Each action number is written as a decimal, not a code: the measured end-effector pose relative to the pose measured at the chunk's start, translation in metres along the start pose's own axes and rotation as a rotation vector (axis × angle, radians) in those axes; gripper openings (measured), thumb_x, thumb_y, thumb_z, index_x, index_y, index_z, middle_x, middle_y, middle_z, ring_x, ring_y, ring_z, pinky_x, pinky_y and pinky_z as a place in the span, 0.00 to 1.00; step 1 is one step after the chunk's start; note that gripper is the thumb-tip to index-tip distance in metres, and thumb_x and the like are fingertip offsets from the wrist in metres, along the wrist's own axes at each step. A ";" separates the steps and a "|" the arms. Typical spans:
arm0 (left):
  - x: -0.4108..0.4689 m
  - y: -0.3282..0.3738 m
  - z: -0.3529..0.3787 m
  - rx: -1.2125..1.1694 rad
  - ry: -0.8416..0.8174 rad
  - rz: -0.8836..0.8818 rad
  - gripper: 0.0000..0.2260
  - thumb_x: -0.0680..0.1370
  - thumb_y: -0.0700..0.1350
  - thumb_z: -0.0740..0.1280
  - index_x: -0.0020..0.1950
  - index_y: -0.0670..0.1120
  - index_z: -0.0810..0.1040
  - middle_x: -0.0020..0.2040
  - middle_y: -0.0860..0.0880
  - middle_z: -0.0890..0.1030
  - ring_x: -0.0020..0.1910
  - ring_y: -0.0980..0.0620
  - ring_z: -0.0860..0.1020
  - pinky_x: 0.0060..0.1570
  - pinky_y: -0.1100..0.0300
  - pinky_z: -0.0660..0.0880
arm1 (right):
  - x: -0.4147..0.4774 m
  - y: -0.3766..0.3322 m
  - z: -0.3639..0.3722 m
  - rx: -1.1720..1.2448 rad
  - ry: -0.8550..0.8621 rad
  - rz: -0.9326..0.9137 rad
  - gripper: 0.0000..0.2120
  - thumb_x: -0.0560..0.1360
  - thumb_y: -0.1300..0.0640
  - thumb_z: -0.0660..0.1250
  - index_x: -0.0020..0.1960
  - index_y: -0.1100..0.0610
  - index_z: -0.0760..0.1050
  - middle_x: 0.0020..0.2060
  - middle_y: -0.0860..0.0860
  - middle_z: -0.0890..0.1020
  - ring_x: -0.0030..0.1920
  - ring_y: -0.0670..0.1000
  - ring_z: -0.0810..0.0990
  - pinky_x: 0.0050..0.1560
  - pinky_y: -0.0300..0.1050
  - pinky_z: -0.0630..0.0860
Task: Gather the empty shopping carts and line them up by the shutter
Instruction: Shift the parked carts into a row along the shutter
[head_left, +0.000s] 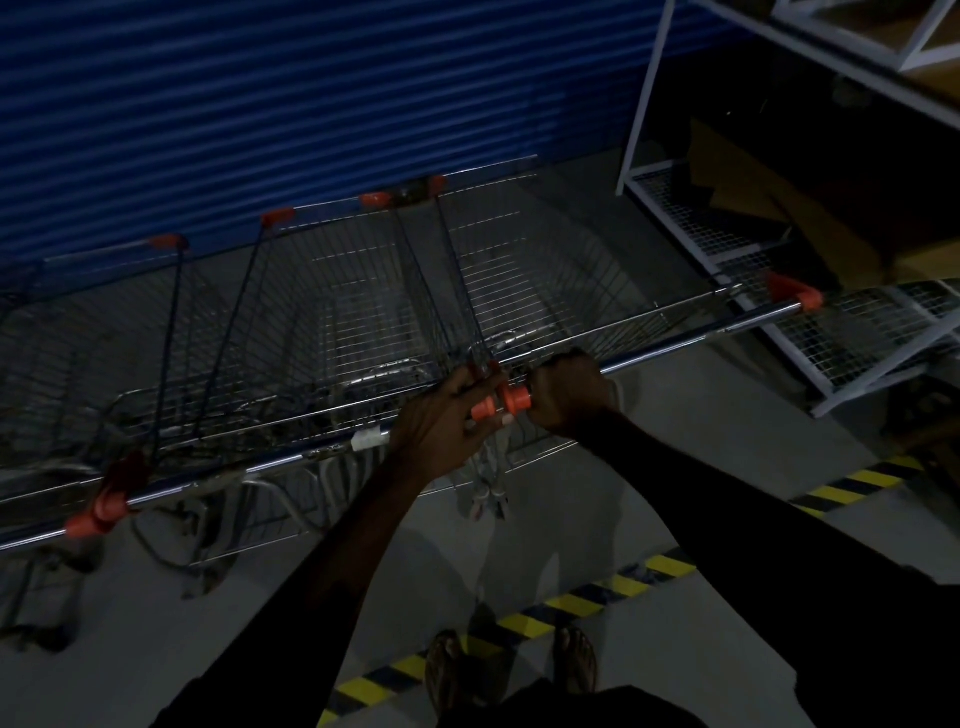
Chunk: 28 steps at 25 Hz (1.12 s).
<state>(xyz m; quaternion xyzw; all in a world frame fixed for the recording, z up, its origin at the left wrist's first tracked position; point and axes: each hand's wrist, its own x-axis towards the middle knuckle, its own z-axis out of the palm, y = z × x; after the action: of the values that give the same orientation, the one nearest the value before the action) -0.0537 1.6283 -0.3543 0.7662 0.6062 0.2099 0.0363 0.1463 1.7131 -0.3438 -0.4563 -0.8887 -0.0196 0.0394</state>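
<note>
The left hand is gripping the middle cart by its handle end, the right hand the right cart, likely squaring both by the shutter.

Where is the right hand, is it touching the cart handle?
Touching. The head view shows the right hand wrapped round the cart handle beside its orange end cap.

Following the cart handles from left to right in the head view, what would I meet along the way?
Left orange end cap → white label → left hand holding the left handle at its end → right hand gripping the right handle → right orange end cap.
</note>
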 end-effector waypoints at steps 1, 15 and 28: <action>0.000 -0.001 0.000 -0.011 -0.016 -0.007 0.27 0.78 0.66 0.67 0.75 0.60 0.71 0.70 0.53 0.73 0.55 0.47 0.82 0.48 0.53 0.81 | 0.000 -0.002 0.000 0.001 0.002 0.028 0.13 0.54 0.46 0.71 0.26 0.56 0.76 0.22 0.55 0.78 0.24 0.58 0.79 0.33 0.43 0.75; -0.004 0.005 -0.003 0.029 0.039 -0.024 0.27 0.77 0.65 0.69 0.73 0.58 0.74 0.62 0.52 0.76 0.51 0.48 0.82 0.44 0.57 0.77 | -0.006 -0.019 -0.003 0.025 0.037 0.114 0.11 0.56 0.48 0.69 0.27 0.57 0.77 0.24 0.56 0.79 0.27 0.58 0.81 0.41 0.47 0.77; -0.003 0.002 -0.005 0.022 -0.036 0.017 0.31 0.76 0.65 0.68 0.77 0.57 0.69 0.68 0.48 0.74 0.60 0.44 0.79 0.56 0.51 0.77 | -0.015 -0.018 0.001 0.089 0.092 0.115 0.17 0.62 0.47 0.59 0.40 0.54 0.81 0.37 0.55 0.83 0.43 0.62 0.82 0.51 0.54 0.74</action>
<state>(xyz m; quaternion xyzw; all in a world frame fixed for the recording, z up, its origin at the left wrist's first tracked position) -0.0543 1.6241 -0.3503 0.7752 0.6014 0.1896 0.0371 0.1406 1.6910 -0.3464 -0.5032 -0.8582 0.0011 0.1015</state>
